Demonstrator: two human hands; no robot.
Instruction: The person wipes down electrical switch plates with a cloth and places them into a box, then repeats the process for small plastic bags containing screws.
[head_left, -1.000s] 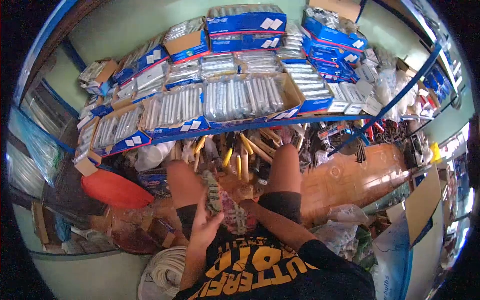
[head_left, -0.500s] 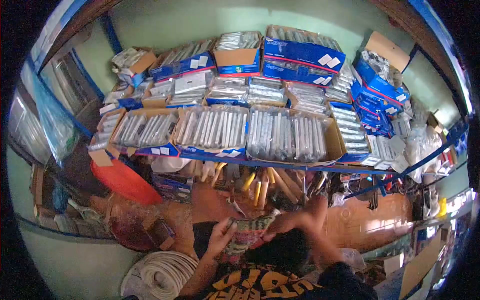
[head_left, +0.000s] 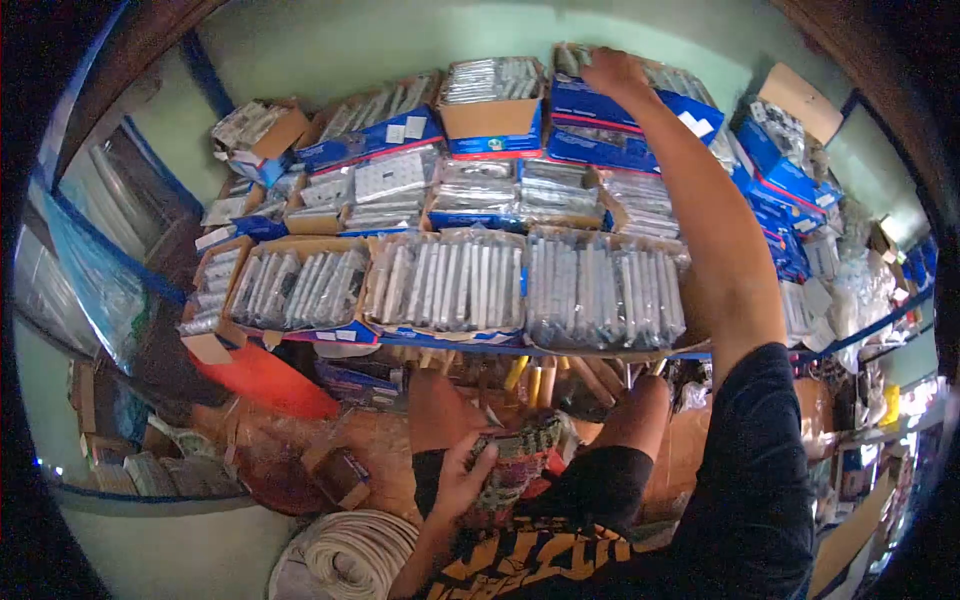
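You see moderate, uneven light: the pale wall looks evenly lit, while deep shadow fills the space under the shelf. Plastic-wrapped packets at centre catch whitish glints, and small bright patches glare at the right edge. Your wide view bows outward into black corners; grain softens fine detail around your right hand.

open air above front boxes, right arm across shelf at right
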